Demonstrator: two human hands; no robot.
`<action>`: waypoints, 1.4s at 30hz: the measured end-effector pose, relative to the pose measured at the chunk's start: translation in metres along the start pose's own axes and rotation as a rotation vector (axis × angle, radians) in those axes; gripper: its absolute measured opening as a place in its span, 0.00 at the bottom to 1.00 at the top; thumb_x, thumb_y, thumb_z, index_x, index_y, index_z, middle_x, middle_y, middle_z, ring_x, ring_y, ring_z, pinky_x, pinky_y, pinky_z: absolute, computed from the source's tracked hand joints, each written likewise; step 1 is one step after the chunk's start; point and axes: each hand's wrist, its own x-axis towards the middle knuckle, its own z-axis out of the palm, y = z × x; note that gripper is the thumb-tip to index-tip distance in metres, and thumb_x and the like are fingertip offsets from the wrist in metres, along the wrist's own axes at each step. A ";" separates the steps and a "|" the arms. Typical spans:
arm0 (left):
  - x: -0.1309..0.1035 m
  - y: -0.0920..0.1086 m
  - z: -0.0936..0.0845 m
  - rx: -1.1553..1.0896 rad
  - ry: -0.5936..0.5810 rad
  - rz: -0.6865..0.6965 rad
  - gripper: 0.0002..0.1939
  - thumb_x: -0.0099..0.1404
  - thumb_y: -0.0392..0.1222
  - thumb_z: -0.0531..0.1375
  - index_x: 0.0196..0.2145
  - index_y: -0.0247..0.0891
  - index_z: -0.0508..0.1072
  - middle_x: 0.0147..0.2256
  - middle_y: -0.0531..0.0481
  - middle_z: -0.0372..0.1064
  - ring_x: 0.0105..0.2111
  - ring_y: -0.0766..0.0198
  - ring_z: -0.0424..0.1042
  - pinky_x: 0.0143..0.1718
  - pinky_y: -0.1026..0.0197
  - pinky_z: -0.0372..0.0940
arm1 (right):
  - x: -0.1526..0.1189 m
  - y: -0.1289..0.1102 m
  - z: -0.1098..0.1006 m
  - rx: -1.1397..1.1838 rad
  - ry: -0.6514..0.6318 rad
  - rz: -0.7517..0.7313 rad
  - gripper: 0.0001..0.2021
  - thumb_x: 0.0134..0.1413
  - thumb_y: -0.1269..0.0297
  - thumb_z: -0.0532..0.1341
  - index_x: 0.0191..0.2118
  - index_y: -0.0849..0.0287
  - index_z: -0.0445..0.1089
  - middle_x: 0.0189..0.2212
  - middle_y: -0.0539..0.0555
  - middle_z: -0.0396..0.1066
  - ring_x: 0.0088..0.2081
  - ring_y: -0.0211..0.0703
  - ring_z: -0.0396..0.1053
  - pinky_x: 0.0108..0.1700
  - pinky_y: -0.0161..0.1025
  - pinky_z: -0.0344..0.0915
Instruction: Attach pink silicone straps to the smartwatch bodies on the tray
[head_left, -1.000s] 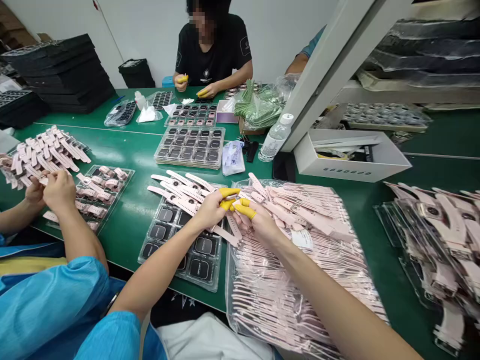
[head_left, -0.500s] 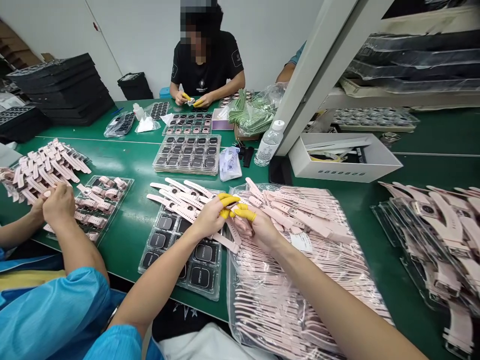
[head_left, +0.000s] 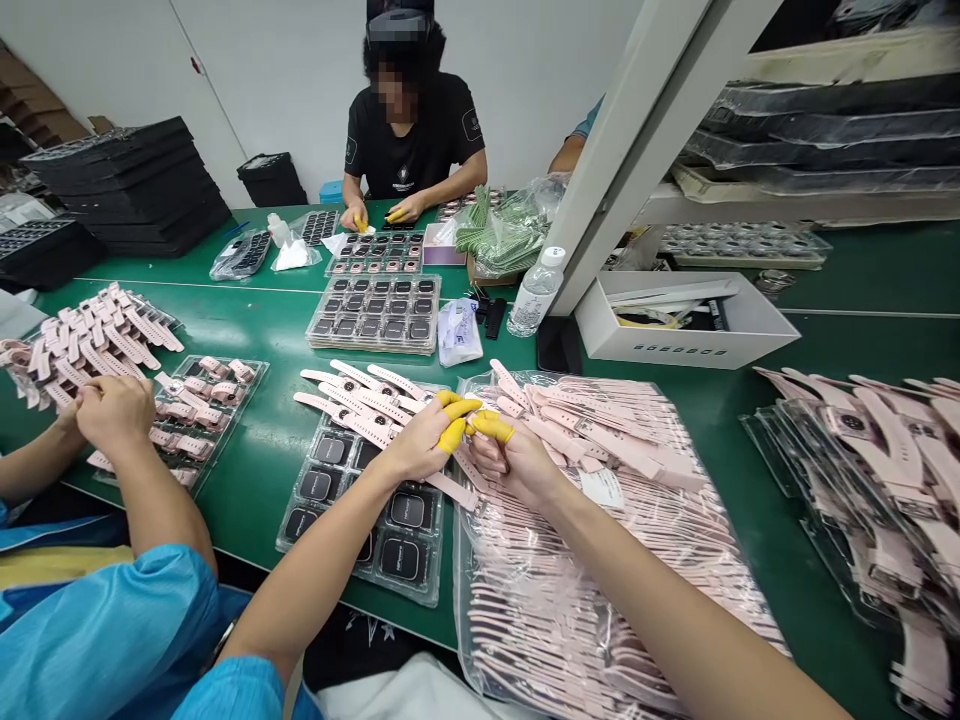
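My left hand (head_left: 429, 432) and my right hand (head_left: 511, 448), with yellow finger covers, meet fingertip to fingertip. Both pinch a watch with a pink strap; its body is mostly hidden by the fingers, and a strap piece (head_left: 454, 490) slants down below them. Left of the hands, pink-strapped watches (head_left: 360, 405) lie across a clear tray (head_left: 431, 580) of dark square watch faces. Under and beside my right hand is a large plastic bag of pink straps (head_left: 540, 600), with loose straps (head_left: 592, 435) on top.
At the left, a co-worker's hands (head_left: 116, 410) are beside a tray of pink watches (head_left: 199, 410). Across the green table (head_left: 262, 320) sits a person in black (head_left: 409, 140). Stacked trays (head_left: 371, 310), a bottle (head_left: 536, 290), a white box (head_left: 690, 345) and piled watches (head_left: 885, 480) stand around.
My left fingers have shifted slightly around the pinched piece; my hands stay together. The person opposite has lowered and parted their hands. The co-worker's hands at the left have moved slightly.
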 end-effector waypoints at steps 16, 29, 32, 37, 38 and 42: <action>0.005 0.014 -0.002 -0.131 0.048 0.057 0.23 0.73 0.41 0.55 0.64 0.42 0.68 0.54 0.40 0.69 0.54 0.52 0.71 0.58 0.45 0.68 | -0.008 -0.001 -0.004 -0.319 0.065 -0.245 0.21 0.52 0.42 0.71 0.32 0.54 0.66 0.17 0.45 0.62 0.18 0.36 0.53 0.22 0.36 0.50; -0.058 0.030 -0.129 0.494 -0.166 -0.338 0.10 0.70 0.40 0.59 0.42 0.40 0.80 0.38 0.45 0.79 0.38 0.56 0.76 0.44 0.55 0.69 | -0.014 0.014 0.002 -1.248 -0.126 -0.509 0.16 0.71 0.53 0.55 0.36 0.56 0.74 0.34 0.55 0.71 0.32 0.45 0.65 0.35 0.41 0.58; -0.079 0.026 -0.140 0.449 -0.275 -0.478 0.10 0.71 0.41 0.58 0.45 0.39 0.79 0.39 0.46 0.79 0.37 0.58 0.75 0.41 0.58 0.67 | -0.018 0.032 0.020 -1.410 -0.217 -0.512 0.16 0.73 0.57 0.52 0.52 0.58 0.73 0.38 0.57 0.76 0.33 0.45 0.68 0.33 0.40 0.57; -0.083 0.009 -0.131 0.591 -0.389 -0.506 0.09 0.70 0.37 0.57 0.39 0.39 0.78 0.40 0.45 0.75 0.41 0.56 0.74 0.48 0.54 0.64 | -0.016 0.048 0.031 -1.727 -0.262 -0.570 0.15 0.73 0.61 0.51 0.50 0.61 0.72 0.40 0.59 0.73 0.32 0.44 0.66 0.29 0.39 0.50; -0.082 0.004 -0.127 0.626 -0.379 -0.487 0.09 0.71 0.36 0.56 0.39 0.38 0.77 0.41 0.44 0.74 0.42 0.55 0.73 0.51 0.52 0.63 | -0.016 0.049 0.031 -1.772 -0.256 -0.574 0.14 0.73 0.61 0.51 0.49 0.61 0.73 0.40 0.59 0.72 0.31 0.43 0.65 0.28 0.39 0.48; -0.083 -0.008 -0.118 0.748 -0.276 -0.393 0.06 0.72 0.38 0.57 0.40 0.37 0.74 0.44 0.43 0.73 0.47 0.52 0.70 0.57 0.46 0.60 | -0.018 0.041 0.032 -1.864 -0.233 -0.566 0.14 0.72 0.58 0.54 0.45 0.61 0.73 0.44 0.60 0.70 0.30 0.40 0.62 0.25 0.39 0.43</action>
